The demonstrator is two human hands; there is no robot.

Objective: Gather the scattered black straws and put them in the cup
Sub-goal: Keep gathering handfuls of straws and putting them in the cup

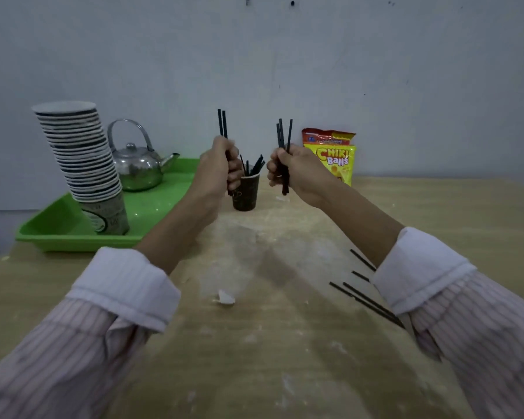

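A dark paper cup (245, 193) stands on the wooden table near the far middle, with several black straws (254, 167) sticking out of it. My left hand (217, 166) grips two black straws (222, 122) upright, just left of the cup and above it. My right hand (288, 170) grips three black straws (284, 134) upright, just right of the cup. Several more black straws (363, 299) lie on the table under my right forearm, partly hidden by the sleeve.
A green tray (152, 213) at the left holds a tall stack of paper cups (82, 164) and a steel kettle (136, 167). A yellow snack bag (335, 155) leans on the wall behind the cup. A paper scrap (226, 297) lies mid-table.
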